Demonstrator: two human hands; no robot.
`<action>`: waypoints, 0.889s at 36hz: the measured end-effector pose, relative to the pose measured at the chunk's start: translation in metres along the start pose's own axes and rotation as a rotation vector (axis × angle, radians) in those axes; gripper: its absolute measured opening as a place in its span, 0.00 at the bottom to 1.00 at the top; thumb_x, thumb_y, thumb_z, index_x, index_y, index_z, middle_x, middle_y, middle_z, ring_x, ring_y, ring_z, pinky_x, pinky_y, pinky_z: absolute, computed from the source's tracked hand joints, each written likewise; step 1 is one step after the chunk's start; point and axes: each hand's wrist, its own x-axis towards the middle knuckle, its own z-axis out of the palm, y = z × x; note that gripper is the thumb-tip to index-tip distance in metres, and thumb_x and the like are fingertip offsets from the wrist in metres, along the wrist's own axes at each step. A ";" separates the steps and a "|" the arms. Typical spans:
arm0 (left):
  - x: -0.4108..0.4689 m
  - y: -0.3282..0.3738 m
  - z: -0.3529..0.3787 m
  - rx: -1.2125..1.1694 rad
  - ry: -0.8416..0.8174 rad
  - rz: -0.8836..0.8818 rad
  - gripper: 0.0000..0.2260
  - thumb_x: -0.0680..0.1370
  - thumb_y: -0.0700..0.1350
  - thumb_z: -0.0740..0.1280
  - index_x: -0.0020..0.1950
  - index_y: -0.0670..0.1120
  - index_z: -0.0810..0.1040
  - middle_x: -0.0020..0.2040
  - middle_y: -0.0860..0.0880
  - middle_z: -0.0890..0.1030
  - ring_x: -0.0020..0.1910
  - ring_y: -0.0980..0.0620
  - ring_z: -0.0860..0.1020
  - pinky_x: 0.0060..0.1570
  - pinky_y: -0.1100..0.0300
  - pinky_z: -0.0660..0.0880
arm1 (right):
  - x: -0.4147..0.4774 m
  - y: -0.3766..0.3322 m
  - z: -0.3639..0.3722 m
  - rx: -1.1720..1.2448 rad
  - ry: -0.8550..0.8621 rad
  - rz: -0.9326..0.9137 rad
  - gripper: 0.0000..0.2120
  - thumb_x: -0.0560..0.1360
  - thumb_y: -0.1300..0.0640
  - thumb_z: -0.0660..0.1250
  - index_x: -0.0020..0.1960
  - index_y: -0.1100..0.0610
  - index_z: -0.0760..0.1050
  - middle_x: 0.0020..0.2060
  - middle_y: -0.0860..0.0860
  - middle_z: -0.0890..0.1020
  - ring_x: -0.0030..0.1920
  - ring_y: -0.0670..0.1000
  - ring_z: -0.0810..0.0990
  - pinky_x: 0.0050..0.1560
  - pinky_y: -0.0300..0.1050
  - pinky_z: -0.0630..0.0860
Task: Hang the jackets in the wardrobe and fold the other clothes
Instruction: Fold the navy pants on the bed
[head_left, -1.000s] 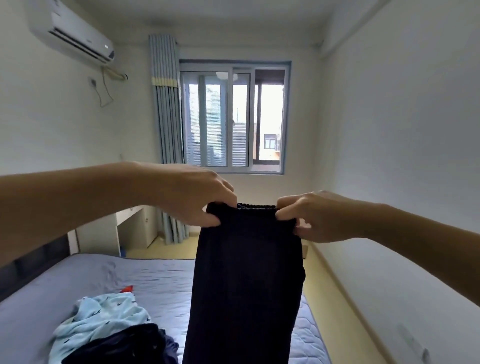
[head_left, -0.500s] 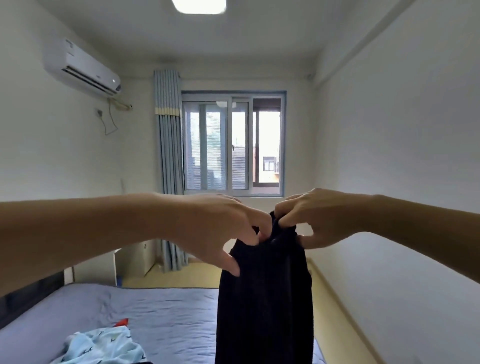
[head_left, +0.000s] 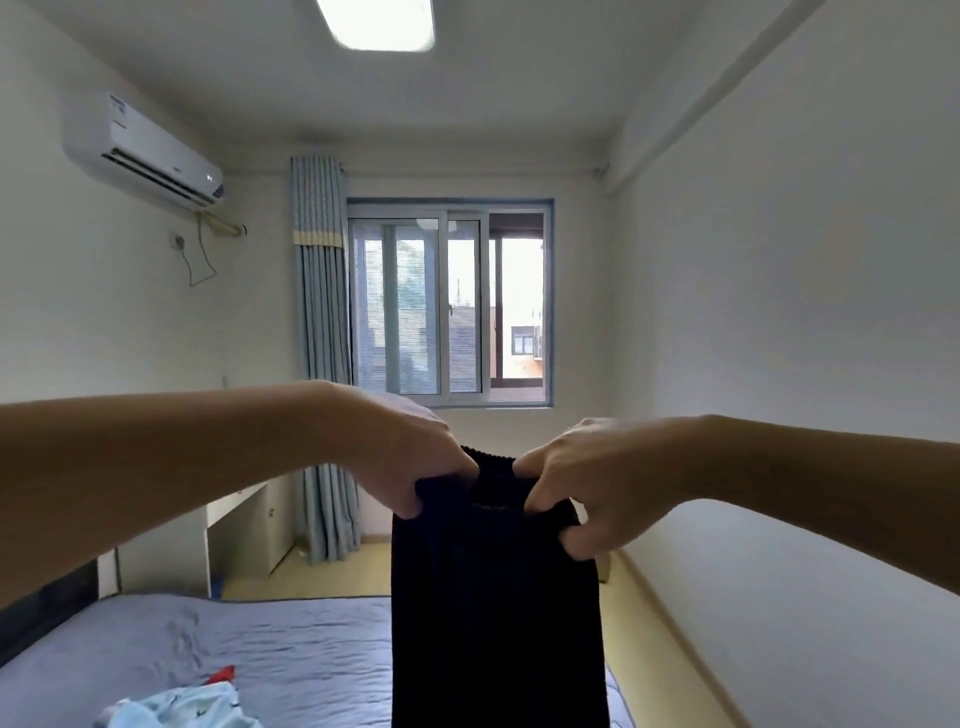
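Head view: both arms reach forward, bare to the frame edges. The left hand (head_left: 410, 457) grips the top edge of a black garment (head_left: 493, 613) at its left corner, fingers curled down over the far side of the band, thumb tucked against the near side. The right hand (head_left: 576, 488) pinches the same edge at the right corner, fingers bent tight over the cloth, thumb below them. The hands sit near each other, with a short bunched stretch of ribbed band between them. The garment hangs straight down from the two grips, clear of everything else, and its lower end runs out past the bottom of the frame (what kind of garment it is cannot be told from here). Behind and below it lies a bed (head_left: 291, 654) with a grey-blue sheet. On the sheet at bottom left is a crumpled light blue garment (head_left: 187, 709) with a small red item (head_left: 221, 675) touching its far edge. A white table (head_left: 244, 525) stands beyond the bed by the left wall, beside a blue-grey curtain (head_left: 322, 364) and a window (head_left: 447, 306). An air conditioner (head_left: 140, 153) is mounted high on the left wall.
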 end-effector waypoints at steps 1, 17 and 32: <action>0.002 -0.001 0.001 0.037 -0.005 0.016 0.05 0.75 0.45 0.63 0.46 0.55 0.68 0.39 0.54 0.76 0.37 0.56 0.73 0.41 0.56 0.75 | 0.001 -0.001 0.002 0.014 -0.039 0.009 0.11 0.72 0.48 0.61 0.42 0.56 0.76 0.37 0.49 0.71 0.35 0.47 0.71 0.32 0.41 0.68; -0.026 -0.041 0.008 -0.469 0.378 -0.039 0.09 0.80 0.52 0.60 0.48 0.49 0.76 0.43 0.52 0.77 0.43 0.54 0.76 0.47 0.57 0.74 | -0.014 0.026 -0.009 0.507 0.142 0.084 0.08 0.77 0.59 0.64 0.53 0.57 0.80 0.49 0.50 0.78 0.51 0.50 0.77 0.50 0.46 0.77; -0.044 -0.057 -0.012 -0.797 0.580 -0.221 0.05 0.78 0.44 0.65 0.43 0.51 0.73 0.40 0.52 0.77 0.34 0.59 0.76 0.35 0.67 0.73 | 0.012 0.041 -0.031 0.815 0.787 0.222 0.12 0.71 0.62 0.73 0.49 0.52 0.73 0.48 0.51 0.78 0.43 0.55 0.81 0.42 0.45 0.82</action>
